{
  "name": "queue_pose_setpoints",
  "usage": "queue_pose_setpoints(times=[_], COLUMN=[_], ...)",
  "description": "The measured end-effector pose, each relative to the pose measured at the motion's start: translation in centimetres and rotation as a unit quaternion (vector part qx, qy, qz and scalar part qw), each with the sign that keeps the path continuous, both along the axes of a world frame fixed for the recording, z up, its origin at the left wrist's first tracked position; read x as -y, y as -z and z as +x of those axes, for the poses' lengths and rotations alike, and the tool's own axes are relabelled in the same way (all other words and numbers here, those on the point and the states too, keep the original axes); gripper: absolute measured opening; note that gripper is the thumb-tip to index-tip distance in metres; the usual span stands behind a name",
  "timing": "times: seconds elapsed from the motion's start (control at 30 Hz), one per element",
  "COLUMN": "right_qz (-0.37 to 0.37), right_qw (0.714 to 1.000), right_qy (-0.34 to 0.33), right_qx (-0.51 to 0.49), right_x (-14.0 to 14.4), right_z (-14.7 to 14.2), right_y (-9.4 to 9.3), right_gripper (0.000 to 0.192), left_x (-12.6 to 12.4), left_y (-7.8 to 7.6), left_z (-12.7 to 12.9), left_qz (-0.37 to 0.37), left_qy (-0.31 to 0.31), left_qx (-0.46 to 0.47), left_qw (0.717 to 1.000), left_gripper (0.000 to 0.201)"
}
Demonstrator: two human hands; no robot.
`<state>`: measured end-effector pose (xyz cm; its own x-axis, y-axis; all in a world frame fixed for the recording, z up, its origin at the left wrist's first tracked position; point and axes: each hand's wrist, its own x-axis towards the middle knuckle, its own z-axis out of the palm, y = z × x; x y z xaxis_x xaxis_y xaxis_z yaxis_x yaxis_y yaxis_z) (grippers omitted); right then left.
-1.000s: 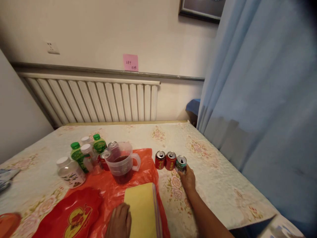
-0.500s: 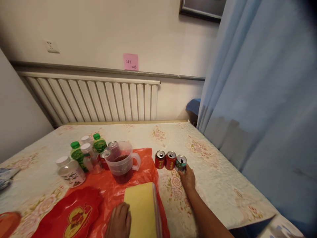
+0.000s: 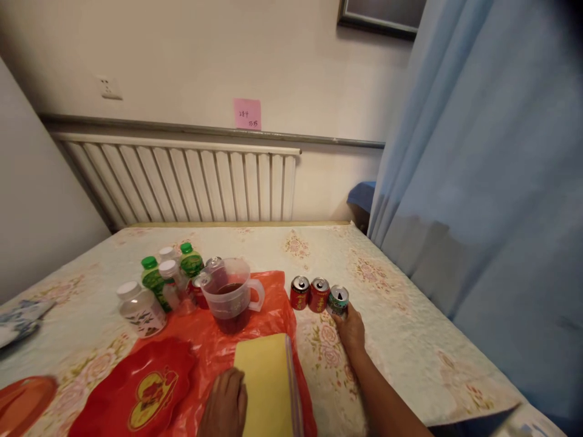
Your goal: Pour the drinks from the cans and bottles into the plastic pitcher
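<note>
My right hand (image 3: 352, 329) is closed round the lower part of a green can (image 3: 337, 298), which stands upright with its top opened. Beside it, in a row to the left, are two red cans, one red can (image 3: 319, 295) in the middle and a darker red can (image 3: 300, 293) at the end. My left hand (image 3: 224, 400) lies palm down on the red plastic sheet (image 3: 195, 346), its fingers at the left edge of a folded yellow cloth (image 3: 264, 382); it holds nothing that I can see. A clear measuring jug (image 3: 230, 306) with dark liquid stands behind the cloth.
Left of the jug cluster several bottles, among them a clear bottle (image 3: 142, 312) with a white cap and a green-capped bottle (image 3: 155, 279). A red scalloped tray (image 3: 113, 388) lies front left. A blue curtain (image 3: 478, 212) hangs along the right side.
The whole view has shifted slightly, so everything appears a little further right. My right hand keeps its hold on the green can, and my left hand stays by the yellow cloth.
</note>
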<state>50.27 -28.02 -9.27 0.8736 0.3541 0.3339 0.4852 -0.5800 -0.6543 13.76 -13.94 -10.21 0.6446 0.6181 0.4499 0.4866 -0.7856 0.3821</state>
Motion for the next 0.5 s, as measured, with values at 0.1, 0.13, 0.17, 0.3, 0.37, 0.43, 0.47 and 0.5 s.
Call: queue_pose_setpoints(times=[0.1, 0.13, 0.17, 0.3, 0.37, 0.43, 0.47, 0.5], right_qz=[0.008, 0.011, 0.015, 0.032, 0.044, 0.052, 0.053, 0.053], right_qw=[1.0, 1.0, 1.0, 0.998, 0.996, 0.995, 0.994, 0.993], right_qy=[-0.001, -0.001, -0.001, 0.02, 0.039, 0.052, 0.055, 0.054], right_qx=[-0.011, -0.015, -0.02, -0.048, -0.063, -0.073, -0.081, -0.093], right_x=[0.1, 0.1, 0.1, 0.6, 1.2, 1.9, 2.3, 2.7], right_z=[0.0, 0.0, -0.1, -1.2, -2.4, -3.9, -4.8, -5.6], right_y=[0.1, 0.2, 0.2, 0.4, 0.4, 0.3, 0.2, 0.1], right_gripper=[0.047, 0.049, 0.051, 0.062, 0.064, 0.062, 0.061, 0.06], left_x=[0.3, 0.4, 0.6, 1.0, 1.1, 1.2, 1.2, 1.2], left_y=[-0.4, -0.6, -0.8, -1.5, -1.6, -1.5, -1.6, -1.6], left_z=[0.0, 0.0, 0.0, 0.0, -0.1, -0.1, -0.1, -0.1], left_qz=[0.004, 0.006, 0.005, -0.023, -0.033, -0.038, -0.044, -0.054], left_qy=[0.0, 0.001, 0.002, -0.002, -0.003, -0.003, -0.002, -0.003], left_qx=[0.007, 0.011, 0.013, 0.01, 0.013, 0.02, 0.022, 0.021], left_qw=[1.0, 1.0, 1.0, 1.0, 0.999, 0.999, 0.999, 0.998], left_gripper=[0.019, 0.019, 0.019, 0.018, 0.018, 0.019, 0.02, 0.021])
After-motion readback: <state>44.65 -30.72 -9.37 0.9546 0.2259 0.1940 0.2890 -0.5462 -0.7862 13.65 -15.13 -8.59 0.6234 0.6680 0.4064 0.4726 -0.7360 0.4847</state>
